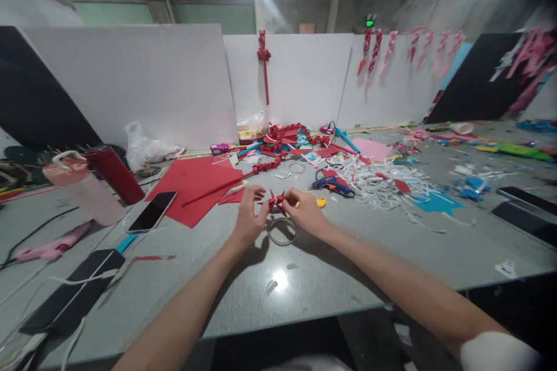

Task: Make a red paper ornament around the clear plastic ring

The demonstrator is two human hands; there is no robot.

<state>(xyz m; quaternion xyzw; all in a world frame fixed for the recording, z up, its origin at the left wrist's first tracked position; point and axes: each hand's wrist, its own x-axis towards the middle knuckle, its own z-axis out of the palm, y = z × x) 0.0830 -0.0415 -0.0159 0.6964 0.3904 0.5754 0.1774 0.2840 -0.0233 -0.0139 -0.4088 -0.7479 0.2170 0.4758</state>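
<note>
Starting at the left of the counter (pixel 248 301), we see a pale pink bottle (pixel 82 188), a red tumbler (pixel 114 174), a phone (pixel 154 213) and a large red sheet (pixel 187 177). Behind the sheet, a purple object (pixel 220 149) carries pale lettering too small for us to read. Next comes our left hand (pixel 249 217), its grip nearly closed, thumb and fingertips on the left side of a red folded piece (pixel 279 202). The piece is at mid-counter, just above a thin ring (pixel 282 244) in our view; it looks like a small star, deep red, with narrow sharp points jutting several ways. Our right hand (pixel 305 211) has its grip closed, pinching the piece's right side. Farther right lie blue-handled pliers (pixel 337 185) and a heap of white strips (pixel 376 182). Beyond the panels, a green sign (pixel 369 22) glows, its characters illegible to us. Near the right front edge, a white scrap (pixel 506 268) bears unreadable dark marks.
</note>
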